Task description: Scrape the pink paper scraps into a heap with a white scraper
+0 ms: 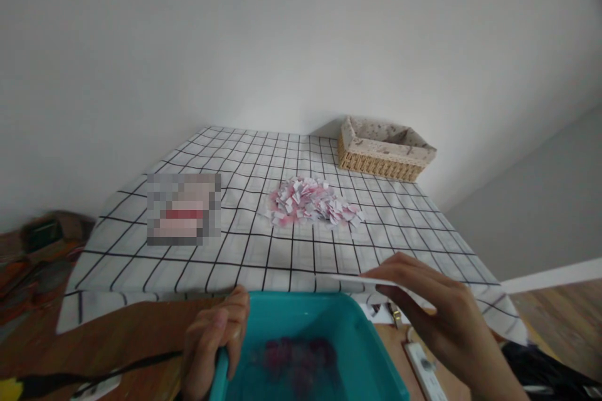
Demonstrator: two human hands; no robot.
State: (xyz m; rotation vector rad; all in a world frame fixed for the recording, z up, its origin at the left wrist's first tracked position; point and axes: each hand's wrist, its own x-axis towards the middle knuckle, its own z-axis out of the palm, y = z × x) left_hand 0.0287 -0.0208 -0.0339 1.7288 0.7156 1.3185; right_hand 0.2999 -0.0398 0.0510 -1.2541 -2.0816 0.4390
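Observation:
My left hand (217, 337) is closed round the left rim of a teal plastic bin (376, 351) at the table's front edge. Dark red things lie blurred in the bottom of the bin. Between the fingers and thumb of my right hand (423, 301) is a thin white card (350, 278), seen nearly edge-on above the bin's far right corner. Beyond it, a loose pile of small white and pink paper scraps (310, 202) lies on the checked tablecloth (263, 257).
A wicker basket (380, 166) with a printed cloth lining stands at the back right, near the wall. A pixelated flat item (184, 210) lies on the left of the cloth. Below right is a white power strip (426, 371) on the floor; a dark strap (145, 361) is lower left.

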